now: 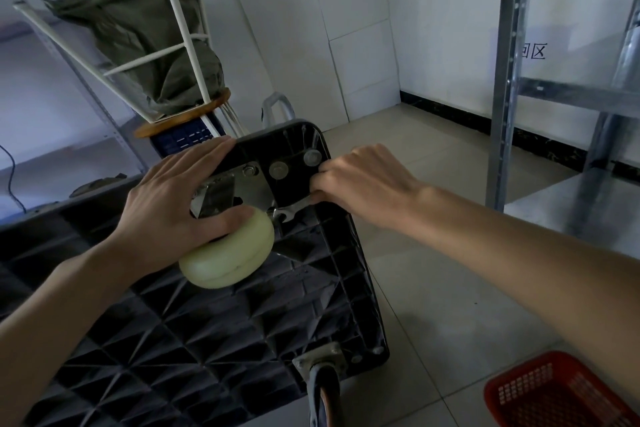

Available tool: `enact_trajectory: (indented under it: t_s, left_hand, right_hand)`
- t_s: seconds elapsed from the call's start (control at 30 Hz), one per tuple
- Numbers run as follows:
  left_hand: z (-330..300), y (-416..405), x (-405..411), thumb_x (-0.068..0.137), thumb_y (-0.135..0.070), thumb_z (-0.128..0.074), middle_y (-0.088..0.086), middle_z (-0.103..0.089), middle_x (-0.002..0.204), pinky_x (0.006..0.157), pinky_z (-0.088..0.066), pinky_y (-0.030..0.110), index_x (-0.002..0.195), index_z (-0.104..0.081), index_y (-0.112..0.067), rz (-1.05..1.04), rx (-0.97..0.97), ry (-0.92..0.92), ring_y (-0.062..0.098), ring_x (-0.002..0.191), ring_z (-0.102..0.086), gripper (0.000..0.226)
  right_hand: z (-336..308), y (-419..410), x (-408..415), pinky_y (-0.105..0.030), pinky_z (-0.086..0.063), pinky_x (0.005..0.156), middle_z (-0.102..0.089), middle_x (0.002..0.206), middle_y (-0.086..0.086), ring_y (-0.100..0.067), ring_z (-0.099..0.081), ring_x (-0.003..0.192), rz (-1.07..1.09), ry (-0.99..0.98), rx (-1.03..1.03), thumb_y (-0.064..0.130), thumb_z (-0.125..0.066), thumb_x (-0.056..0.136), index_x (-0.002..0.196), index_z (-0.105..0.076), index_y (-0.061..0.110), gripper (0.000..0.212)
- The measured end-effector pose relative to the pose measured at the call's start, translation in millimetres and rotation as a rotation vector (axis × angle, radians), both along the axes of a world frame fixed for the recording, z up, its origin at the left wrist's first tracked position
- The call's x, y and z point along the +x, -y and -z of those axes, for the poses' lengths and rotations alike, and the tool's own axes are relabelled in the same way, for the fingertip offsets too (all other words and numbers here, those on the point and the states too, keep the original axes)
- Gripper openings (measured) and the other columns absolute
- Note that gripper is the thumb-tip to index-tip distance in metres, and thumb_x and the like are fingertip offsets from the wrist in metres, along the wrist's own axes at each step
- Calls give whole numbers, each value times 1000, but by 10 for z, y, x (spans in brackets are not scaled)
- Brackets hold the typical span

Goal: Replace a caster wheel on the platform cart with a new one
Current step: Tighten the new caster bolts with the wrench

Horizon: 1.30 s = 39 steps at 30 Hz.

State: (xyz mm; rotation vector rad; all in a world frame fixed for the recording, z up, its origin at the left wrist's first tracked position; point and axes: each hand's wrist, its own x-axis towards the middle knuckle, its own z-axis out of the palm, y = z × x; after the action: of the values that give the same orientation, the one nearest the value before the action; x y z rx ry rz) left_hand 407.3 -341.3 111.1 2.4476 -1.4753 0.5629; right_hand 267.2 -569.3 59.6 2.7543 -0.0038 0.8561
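Left hand [173, 198] grips the pale wheel [227, 253] on the upturned cart [242, 340] — right hand [363, 184] grips a wrench [289, 211] at its plate.

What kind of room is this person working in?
Probably a storeroom or small warehouse. Bare metal shelving stands on a tiled floor against plain white walls, an upturned stool is stacked on a blue crate, and a red plastic basket sits on the floor.
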Motion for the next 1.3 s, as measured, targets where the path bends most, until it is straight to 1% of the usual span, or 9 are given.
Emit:
enact_trajectory:
  t_s: [0.13,0.27,0.4,0.53,0.7,0.87,1.07,1.23,1.3]
  left_hand:
    - [-2,15,-15,69,-87,-37,-32,-22,150,109,-29,44,155,-25,-45,0,-6,2,15,144,-29,97]
    - [7,17,-11,70,-87,-37,-31,-23,151,109,-28,45,155,-25,-44,5,-9,4,16,145,-29,96]
    - [14,11,0,70,-87,-36,-27,-26,155,110,-28,46,155,-25,-44,12,-19,3,17,145,-30,96]
    - [26,21,8,71,-88,-35,-25,-28,155,110,-29,48,155,-26,-43,16,-29,7,19,144,-31,96]
    - [29,13,33,73,-88,-35,-21,-31,157,110,-30,49,155,-27,-42,28,-36,8,20,144,-33,95]
    - [32,5,29,72,-94,-28,-28,-27,152,108,-32,51,155,-25,-44,25,-32,30,20,143,-33,97]
    - [33,15,38,74,-86,-36,-26,-29,152,107,-32,50,155,-26,-43,32,-29,32,20,142,-34,92]
    - [38,6,42,74,-84,-38,-29,-26,151,108,-32,50,155,-26,-44,27,-33,30,20,143,-33,92]
    - [45,4,41,74,-83,-39,-26,-29,153,108,-31,49,155,-27,-42,36,-36,29,20,143,-34,91]
  right_hand:
    - [-50,24,21,-34,-49,66,-71,97,4,-25,-70,84,-32,-13,56,37,-57,101,108,-70,26,18]
    - [-142,12,65,-32,-36,63,-72,101,3,-27,-70,91,-7,-71,-20,38,-53,103,110,-70,26,22]
    - [-281,-20,124,-34,-44,67,-73,101,2,-27,-69,94,7,-115,-41,35,-57,101,108,-72,29,17]
    - [-335,-53,138,-33,-35,61,-70,91,2,-27,-68,87,49,-106,-131,30,-60,101,102,-72,29,13]
    - [-354,-46,114,-33,-35,63,-72,97,1,-28,-68,92,29,-179,-90,42,-54,101,107,-72,27,25]
    - [-433,-129,146,-33,-30,57,-59,77,3,-26,-62,74,79,-176,-270,21,-57,102,92,-65,18,13]
    - [-726,-301,188,-35,-32,62,-46,72,2,-25,-50,73,57,-261,-315,25,-57,101,92,-61,21,11]
    - [-685,-340,286,-35,-33,60,-38,67,1,-25,-46,70,70,-231,-326,11,-54,97,69,-34,20,36]
    - [-645,-308,262,-35,-33,61,-37,67,2,-24,-45,70,62,-223,-312,11,-53,99,74,-42,20,29]
